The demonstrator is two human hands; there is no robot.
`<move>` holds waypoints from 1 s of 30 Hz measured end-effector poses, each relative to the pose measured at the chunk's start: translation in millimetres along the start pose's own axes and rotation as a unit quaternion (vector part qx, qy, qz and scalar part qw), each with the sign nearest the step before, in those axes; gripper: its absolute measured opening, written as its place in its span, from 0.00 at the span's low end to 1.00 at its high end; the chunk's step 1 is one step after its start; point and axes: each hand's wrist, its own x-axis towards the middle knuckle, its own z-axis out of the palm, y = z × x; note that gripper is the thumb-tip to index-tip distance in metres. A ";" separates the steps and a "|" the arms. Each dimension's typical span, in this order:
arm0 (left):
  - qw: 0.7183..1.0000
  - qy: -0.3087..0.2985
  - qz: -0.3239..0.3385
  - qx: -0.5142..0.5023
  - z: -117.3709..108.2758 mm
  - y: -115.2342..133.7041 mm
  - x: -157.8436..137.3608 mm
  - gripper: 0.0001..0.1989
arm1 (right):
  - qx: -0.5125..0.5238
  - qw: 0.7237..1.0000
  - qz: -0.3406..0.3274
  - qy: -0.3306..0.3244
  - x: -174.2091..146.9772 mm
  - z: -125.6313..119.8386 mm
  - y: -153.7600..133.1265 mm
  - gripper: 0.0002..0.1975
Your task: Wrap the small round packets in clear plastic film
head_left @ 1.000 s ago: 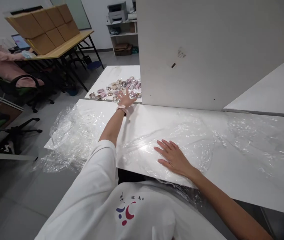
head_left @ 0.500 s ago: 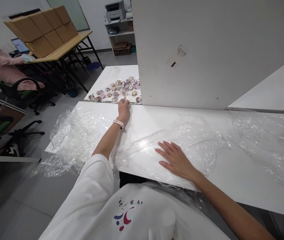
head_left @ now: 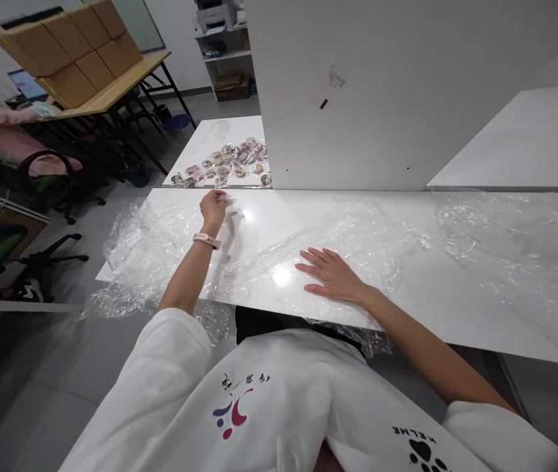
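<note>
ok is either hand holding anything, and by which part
Left hand holds a small wrapped piece; exactly where it's gripped is unclear. Right hand holds nothing.

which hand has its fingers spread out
The right hand, spread over the clear plastic on the table; the left hand, with the pink wristband, has its fingers curled together.

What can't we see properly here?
In the head view:
The shiny thing in the left hand: too small, blurred.
The palm of the right hand: hidden underneath it.
Whether more wrapped pieces lie behind the white panel: it blocks the view.
Print on the label: too small.
</note>
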 end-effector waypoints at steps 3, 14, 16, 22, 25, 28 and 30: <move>1.000 -0.001 -0.013 0.002 -6.9 2.0 -8.4 0.08 | 0.014 1.000 -0.005 -0.009 2.0 -0.1 3.3 0.30; 0.929 -0.179 0.250 -0.206 17.8 80.4 -175.0 0.16 | 0.271 0.928 0.224 0.120 -7.7 -35.4 -0.2 0.31; 0.922 -0.218 0.281 -0.154 37.7 71.2 -226.7 0.15 | 0.292 0.888 0.286 0.209 -27.5 -48.9 -2.3 0.26; 0.818 -0.427 0.363 0.133 41.6 41.7 -282.2 0.30 | 0.168 0.957 0.182 0.149 -111.2 -51.0 -50.7 0.29; 0.774 -0.483 0.377 0.158 10.2 42.4 -272.4 0.46 | 0.049 0.990 0.117 0.067 -137.7 -30.9 -80.2 0.41; 0.745 -0.517 0.384 0.173 -14.6 35.3 -265.9 0.54 | -0.019 0.988 0.130 0.082 -146.0 -13.5 -93.1 0.28; 0.757 -0.496 0.387 0.173 -20.7 25.2 -266.2 0.45 | -0.004 0.978 0.158 0.139 -143.4 -12.0 -91.8 0.16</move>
